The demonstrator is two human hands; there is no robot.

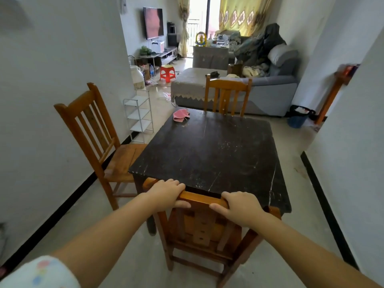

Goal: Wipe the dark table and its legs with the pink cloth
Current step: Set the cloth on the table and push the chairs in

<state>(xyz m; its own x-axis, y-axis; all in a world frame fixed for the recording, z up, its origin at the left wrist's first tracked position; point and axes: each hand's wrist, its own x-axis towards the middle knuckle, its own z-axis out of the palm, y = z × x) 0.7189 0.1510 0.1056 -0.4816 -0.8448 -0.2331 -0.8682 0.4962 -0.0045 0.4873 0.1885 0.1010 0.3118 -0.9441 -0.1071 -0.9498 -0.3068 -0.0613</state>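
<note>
The dark square table (209, 150) stands in the middle of the floor, its top scratched and dusty. A crumpled pink cloth (181, 115) lies on its far left corner. A wooden chair (204, 227) is tucked against the table's near edge. My left hand (166, 193) grips the left part of the chair's top rail, fingers over the top and thumb underneath. My right hand (239, 206) grips the right part of the same rail. One table leg (151, 224) shows below the near left corner; the other legs are hidden.
A second wooden chair (97, 140) stands at the table's left side, and a third chair (227, 96) at the far side. A white wire rack (138, 114) stands by the left wall. A grey sofa (259, 88) and a blue bin (298, 119) lie beyond.
</note>
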